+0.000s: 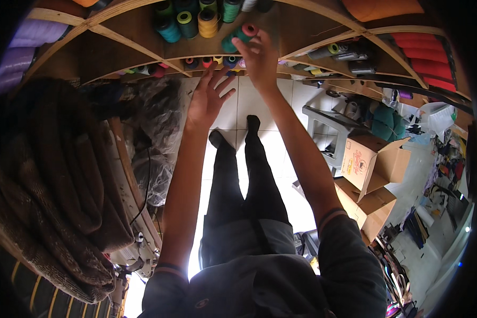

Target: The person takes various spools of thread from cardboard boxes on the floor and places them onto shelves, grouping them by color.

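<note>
Head view: both hands reach forward to a wooden shelf (299,32), the right hand (259,59) farther up than the left hand (209,100).
Right hand to spool: fingers lie on a teal spool (229,44) near its pink end; by appearance the hand grasps it, though how firmly cannot be told.
Spool position: in the upper compartment, just left of and beyond the right palm, clearly nearer that hand.
Spool axis: tilted, pink end to the upper right, body running down to the left.
Left hand: released and bare, fingers spread, below and left of the spool, not touching it.
Arm pose: right forearm (297,138) slants inward to the shelf; left forearm (184,180) runs nearly straight ahead.
Neighbouring spools: a yellow spool (208,25), a dark green spool (186,26) and a blue spool (167,31) stand left of the teal one.
Beyond, right side: a grey stool (328,127) and an open cardboard box (358,165).
Beyond, left side: brown cloth (53,185), heaped.
</note>
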{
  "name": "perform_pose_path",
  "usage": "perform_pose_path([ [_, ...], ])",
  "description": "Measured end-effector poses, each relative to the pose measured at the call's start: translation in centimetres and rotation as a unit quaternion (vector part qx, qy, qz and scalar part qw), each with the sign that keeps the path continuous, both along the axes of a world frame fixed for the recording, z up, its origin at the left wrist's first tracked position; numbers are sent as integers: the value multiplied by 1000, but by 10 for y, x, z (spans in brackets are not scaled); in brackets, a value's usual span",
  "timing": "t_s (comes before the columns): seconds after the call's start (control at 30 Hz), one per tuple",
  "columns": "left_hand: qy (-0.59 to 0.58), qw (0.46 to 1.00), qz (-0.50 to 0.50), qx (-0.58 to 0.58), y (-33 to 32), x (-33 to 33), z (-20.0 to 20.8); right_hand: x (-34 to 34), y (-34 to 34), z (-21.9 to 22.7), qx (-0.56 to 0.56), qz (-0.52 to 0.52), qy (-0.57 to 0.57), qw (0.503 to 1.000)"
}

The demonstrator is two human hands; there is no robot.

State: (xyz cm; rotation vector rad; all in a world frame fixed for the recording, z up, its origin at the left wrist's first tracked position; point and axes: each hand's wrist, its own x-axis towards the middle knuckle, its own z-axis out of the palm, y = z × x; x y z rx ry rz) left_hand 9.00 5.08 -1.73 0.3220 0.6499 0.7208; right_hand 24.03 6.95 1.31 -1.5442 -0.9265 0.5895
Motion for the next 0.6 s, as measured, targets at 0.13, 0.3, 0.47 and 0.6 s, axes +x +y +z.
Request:
perform_pose_path([
  [0.13,-10,999,-33,6,-11,-2,-4,27,42,-25,69,-4,-152,986],
  [0.3,-8,999,-47,-19,-24,-15,-7,30,66,-28,-3,3,-275,961],
  [0.47,9,998,-44,-39,-34,-25,-9,31,73,-49,-28,-21,-294,955],
  [0.6,-7,999,-34,-30,-39,-34,-13,26,73,-57,17,-11,-310,951],
])
